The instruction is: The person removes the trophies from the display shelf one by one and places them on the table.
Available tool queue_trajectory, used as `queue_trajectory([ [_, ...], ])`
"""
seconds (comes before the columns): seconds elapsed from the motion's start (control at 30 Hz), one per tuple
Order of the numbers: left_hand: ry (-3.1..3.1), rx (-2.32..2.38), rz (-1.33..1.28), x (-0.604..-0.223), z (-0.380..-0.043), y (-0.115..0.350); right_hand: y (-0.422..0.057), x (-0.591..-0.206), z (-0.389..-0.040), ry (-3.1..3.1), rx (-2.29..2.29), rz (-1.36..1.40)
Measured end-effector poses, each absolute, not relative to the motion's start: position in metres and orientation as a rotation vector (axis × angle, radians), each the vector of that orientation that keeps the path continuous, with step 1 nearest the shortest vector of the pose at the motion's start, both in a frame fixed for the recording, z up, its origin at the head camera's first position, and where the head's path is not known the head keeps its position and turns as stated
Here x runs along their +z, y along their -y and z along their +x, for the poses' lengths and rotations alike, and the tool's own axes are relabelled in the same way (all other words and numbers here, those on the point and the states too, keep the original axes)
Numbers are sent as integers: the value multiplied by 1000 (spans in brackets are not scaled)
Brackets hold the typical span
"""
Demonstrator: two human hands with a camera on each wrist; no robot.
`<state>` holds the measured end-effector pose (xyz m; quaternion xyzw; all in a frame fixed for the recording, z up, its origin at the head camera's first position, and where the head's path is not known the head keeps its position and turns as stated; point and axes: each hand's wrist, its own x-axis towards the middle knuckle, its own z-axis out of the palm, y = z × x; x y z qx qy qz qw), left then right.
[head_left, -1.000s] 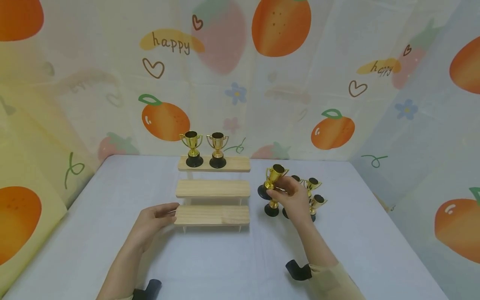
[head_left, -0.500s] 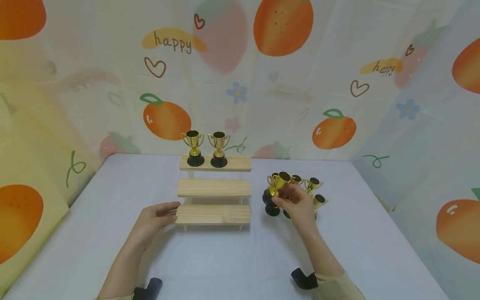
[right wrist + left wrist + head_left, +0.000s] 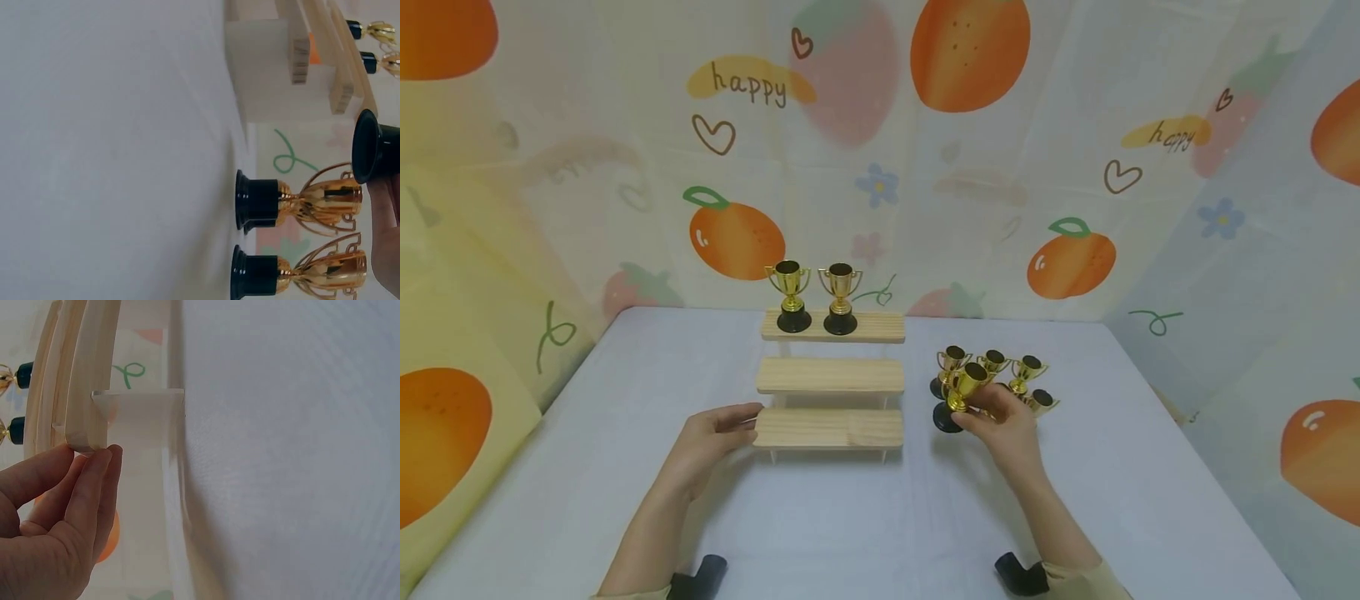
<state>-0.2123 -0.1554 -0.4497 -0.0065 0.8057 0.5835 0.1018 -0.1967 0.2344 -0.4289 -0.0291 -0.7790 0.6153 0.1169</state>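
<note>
My left hand (image 3: 709,442) pinches the left end of the lowest board of a three-tier wooden display stand (image 3: 827,429); in the left wrist view its fingertips meet the board's corner (image 3: 87,434). My right hand (image 3: 1009,429) grips a small gold trophy cup (image 3: 967,381), tilted, with its black base (image 3: 367,147) raised above the table. Several similar trophies stand around and behind that hand, among them one at the back left (image 3: 953,357) and one at the right (image 3: 1028,367); hand and held cup partly hide the group. Two trophies (image 3: 789,287) stand on the top board.
A white cloth (image 3: 850,533) covers the table. Behind it hangs a fruit-patterned backdrop (image 3: 970,217). The stand's middle board (image 3: 830,377) lies between the top and lowest ones. Clear supports (image 3: 140,394) hold the lowest board above the cloth.
My right hand has moved nearer and slightly right with the trophy, uncovering the back-left trophy and covering the one in front of it. My left hand has kept its place on the stand.
</note>
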Motion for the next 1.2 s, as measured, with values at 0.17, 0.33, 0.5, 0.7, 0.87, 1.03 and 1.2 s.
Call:
queue_trajectory([
  [0.17, -2389, 1712, -32, -449, -213, 155, -239, -433, -195, 2316, 1827, -94],
  [0.33, -2393, 1714, -25, -449, -214, 155, -240, -436, -195, 2330, 1837, -94],
  [0.5, -2392, 1719, -21, -448, -214, 156, -242, -440, -196, 2314, 1878, -66],
  [0.7, -2381, 1712, -26, -448, -212, 157, -247, -450, -198, 2415, 1861, -37],
  [0.87, -2354, 1728, -15, -448, -210, 158, -251, -458, -198, 2524, 1805, -38],
  [1.03, -2349, 1737, -21, -448, -210, 157, -253, -462, -199, 2554, 1770, -18],
  [1.2, -2354, 1740, -30, -449, -212, 156, -255, -465, -199, 2606, 1679, -27],
])
